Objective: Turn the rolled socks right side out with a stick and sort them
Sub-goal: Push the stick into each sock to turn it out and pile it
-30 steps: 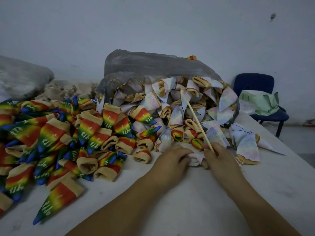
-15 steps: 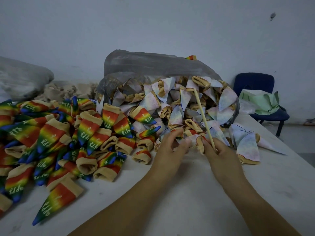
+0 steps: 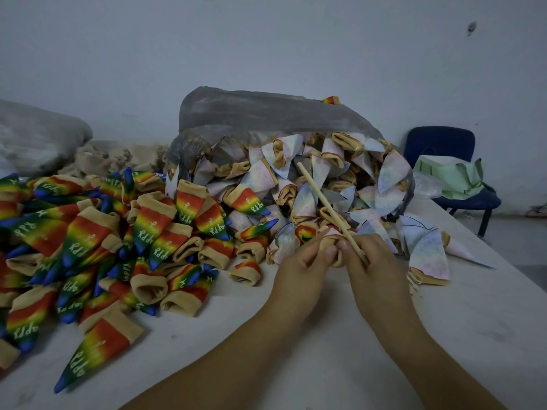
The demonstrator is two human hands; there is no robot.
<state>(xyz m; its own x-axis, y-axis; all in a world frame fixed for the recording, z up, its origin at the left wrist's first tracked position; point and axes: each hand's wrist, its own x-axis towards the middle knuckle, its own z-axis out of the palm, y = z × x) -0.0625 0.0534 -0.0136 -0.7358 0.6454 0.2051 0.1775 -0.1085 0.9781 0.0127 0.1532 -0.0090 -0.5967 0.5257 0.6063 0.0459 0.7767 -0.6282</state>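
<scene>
Working mid-batch, by the look of the piles: pinching one pale rolled sock at frame centre with left hand fingers curled on its tan cuff, gripping that sock and the stick in the right hand. Apparently done: rainbow socks heaped at left. Apparently left: pale socks spilling from the grey bag, upper centre. Underneath, a pale scuffed table; behind, a bare wall and, at right, a blue chair.

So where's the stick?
Head view, right of centre: the right hand grips the stick, which slants up-left over the pale socks by the bag.
</scene>
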